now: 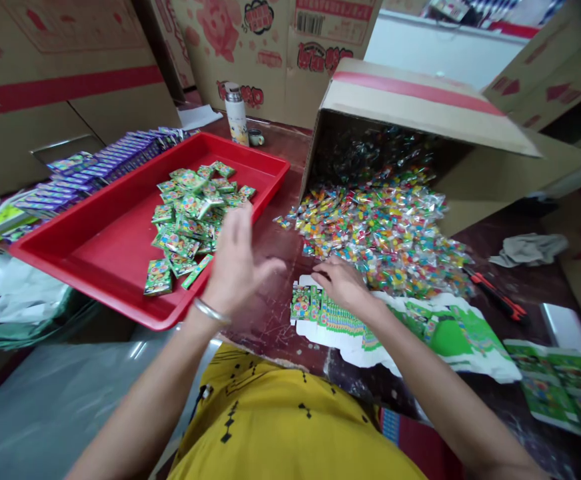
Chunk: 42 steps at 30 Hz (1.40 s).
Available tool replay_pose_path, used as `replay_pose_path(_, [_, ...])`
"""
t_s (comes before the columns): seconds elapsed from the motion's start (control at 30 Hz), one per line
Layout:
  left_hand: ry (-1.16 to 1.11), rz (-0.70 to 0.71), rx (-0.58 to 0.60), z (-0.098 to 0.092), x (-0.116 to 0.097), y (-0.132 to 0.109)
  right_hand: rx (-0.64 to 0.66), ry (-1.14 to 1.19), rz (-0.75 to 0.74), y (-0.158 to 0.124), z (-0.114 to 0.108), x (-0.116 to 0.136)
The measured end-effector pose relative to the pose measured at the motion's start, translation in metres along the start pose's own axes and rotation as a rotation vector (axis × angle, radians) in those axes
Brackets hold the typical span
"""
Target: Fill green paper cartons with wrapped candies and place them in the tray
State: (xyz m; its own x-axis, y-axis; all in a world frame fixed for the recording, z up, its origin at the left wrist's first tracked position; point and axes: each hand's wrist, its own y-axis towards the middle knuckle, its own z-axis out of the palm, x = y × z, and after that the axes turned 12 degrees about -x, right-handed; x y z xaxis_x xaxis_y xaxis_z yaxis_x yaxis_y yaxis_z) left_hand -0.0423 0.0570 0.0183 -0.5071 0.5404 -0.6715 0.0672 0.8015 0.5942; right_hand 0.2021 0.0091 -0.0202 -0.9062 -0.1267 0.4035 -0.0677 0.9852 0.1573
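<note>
My left hand is slightly blurred, its fingers stretched and its thumb spread, with nothing in it. It hovers over the near right rim of a red tray. Small green candy boxes lie heaped in the tray. Loosely bent, the fingers of my right hand hang over the left end of a row of flattened green cartons, close to the candy pile; I see nothing held. Clear packets of colourful candies spill from an open cardboard box lying on its side.
Purple boxes line the tray's far left side. A white flask stands behind it beside a small cup. To the right lie a red-and-black tool, a grey cloth and more green printed sheets. Large cartons rise behind.
</note>
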Motion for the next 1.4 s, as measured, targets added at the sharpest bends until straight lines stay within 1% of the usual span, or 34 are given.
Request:
replay_pose_path(0.03, [0.014, -0.037, 0.135, 0.011, 0.0, -0.027, 0.007, -0.049, -0.013, 0.002, 0.006, 0.002])
replay_pose_path(0.07, [0.025, -0.079, 0.243, 0.021, 0.0, -0.053, 0.016, -0.081, -0.032, 0.004, 0.011, 0.003])
replay_pose_path(0.1, [0.043, -0.116, 0.312, 0.031, 0.001, -0.076, 0.021, -0.095, -0.054, 0.006, 0.015, 0.004])
replay_pose_path(0.13, [0.07, -0.146, 0.342, 0.038, 0.001, -0.094, 0.015, -0.088, -0.076, 0.008, 0.018, 0.005])
replay_pose_path(0.17, [0.098, -0.163, 0.348, 0.044, 0.003, -0.106, -0.003, -0.063, -0.096, 0.009, 0.019, 0.005])
replay_pose_path(0.2, [0.123, -0.172, 0.337, 0.047, 0.003, -0.114, -0.033, -0.018, -0.11, 0.009, 0.019, 0.005])
replay_pose_path(0.27, [0.123, -0.175, 0.294, 0.048, 0.003, -0.116, -0.108, 0.149, -0.104, 0.008, 0.014, 0.006])
replay_pose_path(0.33, [0.014, -0.207, 0.272, 0.041, -0.002, -0.108, -0.124, 0.42, -0.042, 0.003, 0.003, 0.007])
replay_pose_path(0.4, [-0.193, -0.333, 0.31, 0.033, -0.009, -0.096, -0.075, 0.692, 0.057, -0.003, -0.01, 0.01])
replay_pose_path(0.47, [-0.442, -0.515, 0.399, 0.026, -0.017, -0.087, -0.041, 0.855, 0.136, -0.009, -0.023, 0.014])
replay_pose_path(0.57, [-0.832, -0.745, 0.525, 0.024, -0.029, -0.08, -0.082, 0.94, 0.179, -0.018, -0.036, 0.023])
replay_pose_path(0.63, [-1.071, -0.863, 0.563, 0.026, -0.036, -0.08, -0.141, 0.941, 0.182, -0.025, -0.041, 0.03])
replay_pose_path(0.67, [-1.166, -0.914, 0.57, 0.028, -0.038, -0.08, -0.193, 0.905, 0.163, -0.029, -0.043, 0.032])
replay_pose_path(0.73, [-1.287, -0.982, 0.552, 0.031, -0.043, -0.081, -0.327, 0.753, 0.084, -0.038, -0.045, 0.037])
replay_pose_path(0.77, [-1.315, -0.997, 0.534, 0.032, -0.044, -0.082, -0.376, 0.663, 0.031, -0.043, -0.046, 0.038])
replay_pose_path(0.8, [-1.324, -1.001, 0.515, 0.032, -0.045, -0.082, -0.389, 0.587, -0.02, -0.047, -0.046, 0.039])
replay_pose_path(0.83, [-1.322, -0.995, 0.496, 0.033, -0.045, -0.081, -0.366, 0.542, -0.056, -0.052, -0.045, 0.039])
replay_pose_path(0.9, [-1.286, -0.969, 0.478, 0.032, -0.045, -0.081, -0.243, 0.555, -0.053, -0.058, -0.045, 0.039])
replay_pose_path(0.97, [-1.214, -0.932, 0.491, 0.031, -0.044, -0.08, -0.093, 0.654, 0.028, -0.06, -0.046, 0.038])
replay_pose_path(1.03, [-1.109, -0.865, 0.553, 0.028, -0.045, -0.079, 0.044, 0.763, 0.116, -0.059, -0.051, 0.034])
replay_pose_path(1.1, [-0.981, -0.768, 0.617, 0.025, -0.046, -0.078, 0.176, 0.813, 0.142, -0.055, -0.057, 0.031])
replay_pose_path(1.13, [-0.918, -0.726, 0.624, 0.023, -0.047, -0.077, 0.207, 0.823, 0.147, -0.054, -0.059, 0.029])
replay_pose_path(1.17, [-0.86, -0.694, 0.604, 0.022, -0.049, -0.077, 0.182, 0.833, 0.159, -0.053, -0.06, 0.028])
replay_pose_path(1.2, [-0.808, -0.673, 0.556, 0.022, -0.05, -0.077, 0.099, 0.848, 0.181, -0.053, -0.058, 0.028])
replay_pose_path(1.3, [-0.712, -0.644, 0.354, 0.026, -0.055, -0.079, -0.247, 0.935, 0.264, -0.057, -0.044, 0.032])
replay_pose_path(1.33, [-0.698, -0.642, 0.292, 0.029, -0.057, -0.081, -0.314, 0.964, 0.281, -0.059, -0.037, 0.035])
replay_pose_path(1.4, [-0.703, -0.671, 0.161, 0.037, -0.061, -0.085, -0.374, 1.008, 0.314, -0.064, -0.022, 0.041])
